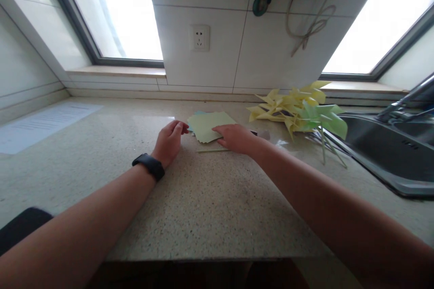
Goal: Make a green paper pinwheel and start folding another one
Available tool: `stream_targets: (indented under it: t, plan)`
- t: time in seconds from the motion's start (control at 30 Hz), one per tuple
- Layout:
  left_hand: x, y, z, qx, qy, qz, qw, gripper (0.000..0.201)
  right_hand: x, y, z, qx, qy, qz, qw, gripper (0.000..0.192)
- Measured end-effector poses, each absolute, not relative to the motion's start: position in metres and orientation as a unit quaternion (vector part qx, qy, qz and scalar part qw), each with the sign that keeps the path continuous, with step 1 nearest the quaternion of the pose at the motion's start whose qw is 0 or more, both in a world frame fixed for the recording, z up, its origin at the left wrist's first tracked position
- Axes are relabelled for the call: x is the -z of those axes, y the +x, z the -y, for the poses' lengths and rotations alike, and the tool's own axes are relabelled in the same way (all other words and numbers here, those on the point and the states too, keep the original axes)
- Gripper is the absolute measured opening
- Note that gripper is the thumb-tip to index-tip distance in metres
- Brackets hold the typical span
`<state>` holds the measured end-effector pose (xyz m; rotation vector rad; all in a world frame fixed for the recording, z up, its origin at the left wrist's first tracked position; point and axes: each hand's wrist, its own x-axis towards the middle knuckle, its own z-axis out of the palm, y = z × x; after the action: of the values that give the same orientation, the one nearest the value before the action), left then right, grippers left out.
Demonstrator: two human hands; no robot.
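Note:
A fanned stack of pale green paper sheets (206, 126) lies on the counter, with a bit of light blue paper (200, 113) showing behind it. My left hand (169, 140), with a black watch on its wrist, is at the stack's left edge. Its fingers are curled in with the thumb against them; whatever they may hold is hidden. From the right, my right hand (235, 137) reaches over the stack, its fingers apart and fingertips resting on the top sheet. A thin pale green stick (212, 150) lies just in front, one end near my right hand.
Yellow paper pinwheels (274, 108) and a green pinwheel (323, 117) on sticks lie to the right, beside a steel sink (389, 158) with a tap (407, 97). A printed sheet (44, 124) is at far left. A dark object (25, 228) sits at the lower left.

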<state>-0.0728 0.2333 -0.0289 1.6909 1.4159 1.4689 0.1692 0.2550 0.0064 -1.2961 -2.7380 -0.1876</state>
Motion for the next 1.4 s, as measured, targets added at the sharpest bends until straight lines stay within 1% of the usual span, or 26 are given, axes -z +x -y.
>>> stream_targets:
  t: [0.23, 0.37, 0.47, 0.57, 0.67, 0.8, 0.83, 0.87, 0.93, 1.03, 1.1, 1.17, 1.27, 1.33, 1.4]
  plan:
    - [0.027, -0.071, -0.232, -0.529, 0.622, -0.522, 0.247, 0.027, -0.005, 0.170, -0.254, 0.089, -0.416, 0.905, 0.020, 0.030]
    - [0.028, -0.071, -0.233, -0.529, 0.622, -0.522, 0.248, 0.027, -0.004, 0.171, -0.253, 0.101, -0.437, 0.893, 0.037, 0.029]
    - [0.028, -0.071, -0.233, -0.531, 0.620, -0.520, 0.250, 0.028, -0.006, 0.171, -0.255, 0.108, -0.463, 0.875, 0.091, 0.028]
    - [0.026, -0.069, -0.230, -0.535, 0.620, -0.514, 0.255, 0.028, -0.014, 0.176, -0.254, 0.118, -0.480, 0.851, 0.175, 0.019]
    - [0.021, -0.066, -0.224, -0.535, 0.625, -0.500, 0.271, 0.030, -0.029, 0.187, -0.242, 0.122, -0.479, 0.829, 0.261, 0.022]
    - [0.017, -0.062, -0.216, -0.527, 0.624, -0.485, 0.313, 0.037, -0.044, 0.210, -0.202, 0.110, -0.447, 0.823, 0.333, 0.021]
    - [0.016, -0.060, -0.214, -0.522, 0.623, -0.483, 0.326, 0.039, -0.045, 0.217, -0.189, 0.102, -0.427, 0.830, 0.344, 0.019]
    - [0.016, -0.058, -0.212, -0.515, 0.622, -0.482, 0.341, 0.042, -0.044, 0.224, -0.175, 0.086, -0.377, 0.848, 0.362, 0.017]
    - [0.017, -0.054, -0.209, -0.493, 0.621, -0.482, 0.373, 0.050, -0.036, 0.237, -0.150, 0.076, -0.306, 0.879, 0.357, 0.021]
    - [0.017, -0.044, -0.203, -0.453, 0.626, -0.483, 0.411, 0.059, -0.020, 0.253, -0.121, 0.062, -0.268, 0.905, 0.324, 0.028]
    - [0.016, -0.038, -0.198, -0.434, 0.638, -0.482, 0.415, 0.061, -0.012, 0.260, -0.108, 0.038, -0.250, 0.922, 0.295, 0.032]
    - [0.014, -0.035, -0.192, -0.422, 0.660, -0.479, 0.396, 0.061, -0.008, 0.263, -0.101, 0.004, -0.230, 0.937, 0.264, 0.033]
    - [0.009, -0.033, -0.180, -0.400, 0.713, -0.470, 0.333, 0.055, -0.008, 0.263, -0.094, -0.040, -0.210, 0.948, 0.236, 0.029]
    - [0.005, -0.032, -0.173, -0.372, 0.750, -0.464, 0.287, 0.048, -0.010, 0.261, -0.092, -0.059, -0.206, 0.949, 0.231, 0.026]
    - [0.002, -0.030, -0.167, -0.348, 0.773, -0.467, 0.253, 0.042, -0.012, 0.259, -0.092, -0.062, -0.214, 0.943, 0.247, 0.026]
